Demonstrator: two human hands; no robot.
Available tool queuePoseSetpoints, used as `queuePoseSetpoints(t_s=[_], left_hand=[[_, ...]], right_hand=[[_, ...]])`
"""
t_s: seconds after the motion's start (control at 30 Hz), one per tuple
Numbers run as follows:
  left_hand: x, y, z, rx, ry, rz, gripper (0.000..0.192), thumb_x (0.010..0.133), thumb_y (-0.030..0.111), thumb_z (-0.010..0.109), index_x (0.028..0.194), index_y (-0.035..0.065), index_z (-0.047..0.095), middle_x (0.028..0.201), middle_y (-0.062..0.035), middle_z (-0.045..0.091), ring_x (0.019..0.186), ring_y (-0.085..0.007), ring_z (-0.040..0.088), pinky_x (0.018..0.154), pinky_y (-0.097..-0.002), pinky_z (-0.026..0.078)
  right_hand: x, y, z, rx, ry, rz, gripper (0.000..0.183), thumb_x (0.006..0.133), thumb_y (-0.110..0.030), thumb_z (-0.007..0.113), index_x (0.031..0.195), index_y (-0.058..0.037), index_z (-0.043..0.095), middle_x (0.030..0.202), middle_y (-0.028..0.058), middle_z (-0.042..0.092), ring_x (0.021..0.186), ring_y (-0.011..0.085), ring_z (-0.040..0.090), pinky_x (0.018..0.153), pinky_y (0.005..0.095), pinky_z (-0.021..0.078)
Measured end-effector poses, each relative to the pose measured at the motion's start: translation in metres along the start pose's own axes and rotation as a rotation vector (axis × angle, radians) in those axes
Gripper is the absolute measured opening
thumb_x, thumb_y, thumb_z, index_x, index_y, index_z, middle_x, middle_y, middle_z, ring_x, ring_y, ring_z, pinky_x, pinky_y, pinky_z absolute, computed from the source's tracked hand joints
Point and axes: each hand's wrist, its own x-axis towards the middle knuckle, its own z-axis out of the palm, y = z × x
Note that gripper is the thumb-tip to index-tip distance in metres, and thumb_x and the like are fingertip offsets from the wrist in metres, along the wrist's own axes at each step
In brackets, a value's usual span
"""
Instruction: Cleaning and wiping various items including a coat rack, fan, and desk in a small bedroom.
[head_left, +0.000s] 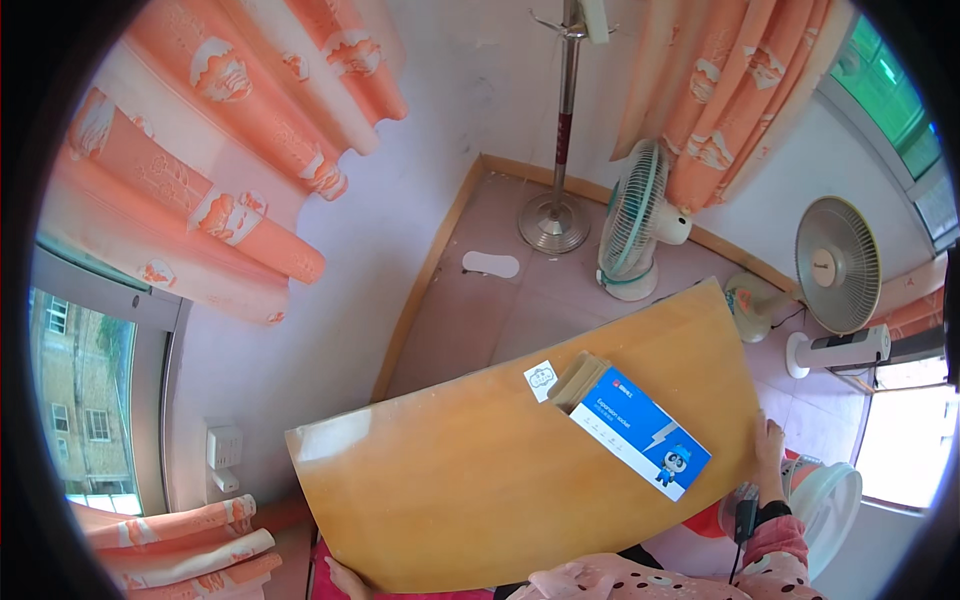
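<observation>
A wooden table (465, 495) with a smooth yellow-brown top stands at a slant before me. My left hand (347, 579) holds its near left edge, with the fingers partly hidden. On the opposite side, my right hand (770, 450) grips the right edge, wearing a dark band at the wrist. Between the hands lies a blue-and-white product box (641, 435) bearing writing and a cartoon panda. Brown cardboard flaps (579, 381) stick out of its far left end; what is inside cannot be seen. A small white card (541, 381) with a printed mark rests beside these flaps.
Beyond the table stand a metal coat rack (555, 221), a floor fan (637, 214), a round dish-shaped heater (838, 262) and a white tower-shaped appliance (840, 349). A translucent plastic bucket (829, 502) is by my right arm. A plug adapter (223, 448) sits on the left wall.
</observation>
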Motion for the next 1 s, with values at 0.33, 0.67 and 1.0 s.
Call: queuePoseSetpoints(t_s=[0.33,0.67,1.0], left_hand=[[0.003,-0.003,0.002,0.271,0.199,-0.041,0.065,0.093,0.048,0.034,0.102,-0.0113,0.059,0.097,-0.0235,0.064,0.088,-0.0337,0.062,0.074,-0.0396,0.048],[0.025,0.049,0.071,0.308,0.106,0.245,0.060,0.094,0.043,0.034,0.100,-0.0107,0.061,0.096,-0.0260,0.063,0.086,-0.0361,0.060,0.076,-0.0404,0.045],[-0.031,0.136,0.191,0.322,-0.083,0.364,0.058,0.092,0.043,0.036,0.104,-0.0097,0.059,0.098,-0.0235,0.063,0.089,-0.0345,0.059,0.080,-0.0389,0.043]], right_hand=[[0.044,-0.119,-0.037,0.193,-0.002,0.008,0.057,0.087,-0.050,0.045,0.075,0.0038,0.058,0.071,0.0258,0.058,0.070,0.0425,0.057,0.065,0.0474,0.0424],[0.068,-0.092,-0.039,0.232,0.127,0.098,0.058,0.087,-0.051,0.045,0.077,0.0040,0.059,0.076,0.0276,0.059,0.075,0.0426,0.057,0.068,0.0468,0.0429],[0.137,-0.013,-0.050,0.208,0.126,0.206,0.065,0.089,-0.055,0.039,0.093,0.0067,0.060,0.096,0.0313,0.059,0.095,0.0463,0.054,0.082,0.0485,0.0416]])
